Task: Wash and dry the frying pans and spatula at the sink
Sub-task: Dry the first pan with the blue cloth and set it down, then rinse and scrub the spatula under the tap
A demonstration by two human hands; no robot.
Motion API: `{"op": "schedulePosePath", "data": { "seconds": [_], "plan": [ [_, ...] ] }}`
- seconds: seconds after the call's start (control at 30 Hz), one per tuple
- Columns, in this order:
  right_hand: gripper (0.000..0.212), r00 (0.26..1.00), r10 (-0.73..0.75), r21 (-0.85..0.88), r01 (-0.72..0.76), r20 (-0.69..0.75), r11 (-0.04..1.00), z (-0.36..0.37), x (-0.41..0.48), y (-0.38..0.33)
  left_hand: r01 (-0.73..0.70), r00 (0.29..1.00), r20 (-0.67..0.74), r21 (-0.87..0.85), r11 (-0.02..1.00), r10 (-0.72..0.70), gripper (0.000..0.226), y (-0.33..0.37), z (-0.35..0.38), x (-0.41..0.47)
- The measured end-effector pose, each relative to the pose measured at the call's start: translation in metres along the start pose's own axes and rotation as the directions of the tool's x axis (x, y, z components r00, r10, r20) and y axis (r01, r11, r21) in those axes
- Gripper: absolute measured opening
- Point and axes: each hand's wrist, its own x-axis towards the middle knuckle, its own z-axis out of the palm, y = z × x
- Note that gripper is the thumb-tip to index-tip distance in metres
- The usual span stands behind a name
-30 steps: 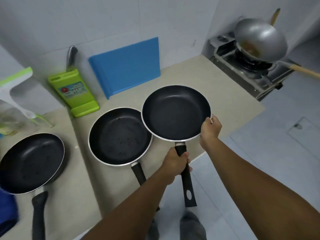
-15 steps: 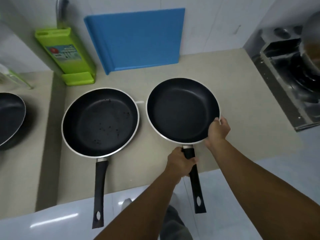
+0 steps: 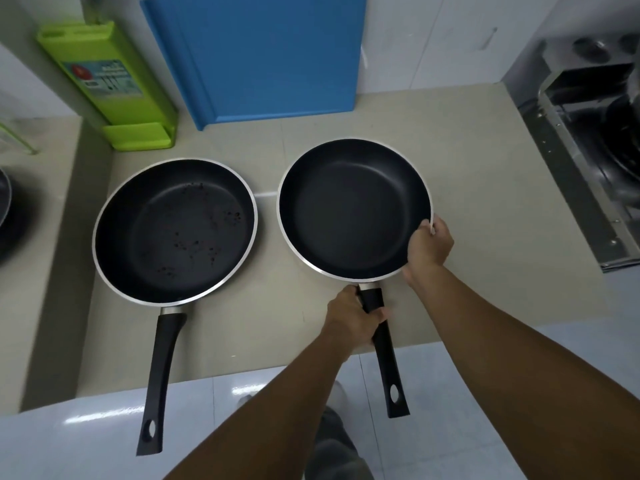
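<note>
Two black frying pans sit side by side on the beige counter (image 3: 485, 174). The right pan (image 3: 349, 206) looks clean inside; my left hand (image 3: 353, 315) grips its black handle near the pan body and my right hand (image 3: 429, 245) pinches its silver rim on the right side. The left pan (image 3: 173, 230) has dark specks on its surface, and its handle sticks out past the counter edge. A third pan (image 3: 4, 202) shows only as a sliver at the far left. No spatula is in view.
A blue cutting board (image 3: 256, 53) leans on the back wall. A green knife block (image 3: 110, 84) stands to its left. A metal gas stove (image 3: 588, 140) lies at the right. Tiled floor runs below the counter edge.
The view has shifted right and closer. The right pan, held in both hands, has come down from overlapping the left pan to sit beside it, apart.
</note>
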Motion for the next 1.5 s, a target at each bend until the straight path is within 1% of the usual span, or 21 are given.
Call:
{"op": "schedulePosePath", "data": {
  "seconds": [0.27, 0.5, 0.57, 0.67, 0.73, 0.77, 0.83, 0.87, 0.9, 0.97, 1.03, 1.13, 1.27, 1.4, 1.5],
  "plan": [
    [0.034, 1.0, -0.017, -0.03, 0.018, 0.027, 0.999, -0.001, 0.006, 0.002, 0.027, 1.0, 0.01, -0.042, 0.999, -0.027, 0.029, -0.003, 0.01, 0.001],
    [0.036, 0.999, 0.0, -0.034, 0.001, 0.032, 0.999, -0.009, 0.003, 0.003, 0.032, 0.999, 0.022, -0.013, 0.999, -0.032, 0.032, 0.001, 0.005, -0.005],
    [0.035, 0.999, -0.002, -0.08, 0.005, 0.043, 0.997, -0.011, 0.003, -0.002, 0.038, 0.999, 0.037, -0.008, 0.999, -0.038, 0.035, 0.003, 0.003, -0.007],
    [0.029, 0.996, 0.024, -0.209, -0.006, 0.083, 0.978, -0.017, 0.006, -0.012, 0.045, 0.997, 0.058, -0.024, 0.999, -0.043, 0.038, 0.005, 0.001, -0.013],
    [0.031, 0.994, 0.028, -0.3, 0.006, 0.109, 0.954, -0.021, 0.006, -0.02, 0.052, 0.997, 0.052, 0.016, 0.999, -0.053, 0.049, 0.003, -0.002, -0.018],
    [0.038, 0.993, 0.002, -0.344, 0.037, 0.114, 0.938, -0.023, 0.004, -0.024, 0.046, 0.998, 0.044, 0.064, 0.997, -0.049, 0.058, 0.002, -0.005, -0.022],
    [0.05, 0.988, -0.106, -0.402, 0.142, 0.111, 0.904, -0.026, -0.005, -0.032, 0.013, 0.999, 0.029, 0.16, 0.987, -0.017, 0.08, 0.0, -0.016, -0.028],
    [0.052, 0.977, -0.178, -0.409, 0.211, 0.117, 0.888, -0.027, -0.012, -0.036, 0.005, 1.0, 0.024, 0.199, 0.98, -0.01, 0.086, -0.002, -0.023, -0.03],
    [0.052, 0.958, -0.251, -0.414, 0.287, 0.14, 0.864, -0.027, -0.022, -0.04, -0.001, 1.0, 0.015, 0.237, 0.972, -0.003, 0.084, -0.002, -0.032, -0.033],
    [0.051, 0.902, -0.357, -0.427, 0.43, 0.244, 0.795, -0.027, -0.041, -0.047, -0.031, 0.999, -0.011, 0.322, 0.946, 0.036, 0.067, 0.006, -0.051, -0.047],
    [0.048, 0.831, -0.387, -0.433, 0.543, 0.399, 0.72, -0.024, -0.063, -0.055, -0.065, 0.994, -0.053, 0.407, 0.911, 0.095, 0.056, 0.016, -0.073, -0.061],
    [0.044, 0.697, -0.385, -0.429, 0.693, 0.605, 0.58, -0.009, -0.098, -0.069, -0.094, 0.977, -0.126, 0.473, 0.876, 0.173, 0.05, 0.029, -0.114, -0.082],
    [0.045, 0.535, -0.334, -0.387, 0.822, 0.776, 0.417, 0.028, -0.158, -0.092, -0.123, 0.935, -0.202, 0.586, 0.801, 0.292, 0.048, 0.042, -0.186, -0.114],
    [0.047, 0.397, -0.278, -0.309, 0.899, 0.875, 0.311, 0.083, -0.236, -0.107, -0.123, 0.871, -0.289, 0.654, 0.747, 0.396, 0.055, 0.045, -0.267, -0.15],
    [0.053, 0.322, -0.277, -0.253, 0.932, 0.905, 0.258, 0.132, -0.304, -0.102, -0.113, 0.833, -0.327, 0.687, 0.717, 0.445, 0.062, 0.032, -0.333, -0.177]
  ]
}}
